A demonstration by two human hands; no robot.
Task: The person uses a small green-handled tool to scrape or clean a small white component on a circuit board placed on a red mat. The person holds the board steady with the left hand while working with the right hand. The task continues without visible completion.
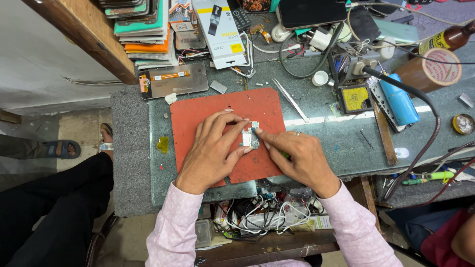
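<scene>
**Two hands on a small board at the mat's middle**

On the glass bench lies a red mat, the landmark for all else. Left of the mat, off the bench, a person's dark trouser leg and a sandalled foot show. Beyond the mat's far edge lies a phone screen, with a stack of cases further back. Right of the mat stand a soldering stand and a blue tube; tweezers lie just off the mat's right corner. Over the mat, the left hand pinches a small circuit board between thumb and fingers. The right hand curls its fingers shut around a thin green-tipped tool, mostly hidden, with the forefinger touching the board's right edge. That board rests near the mat's middle.
</scene>
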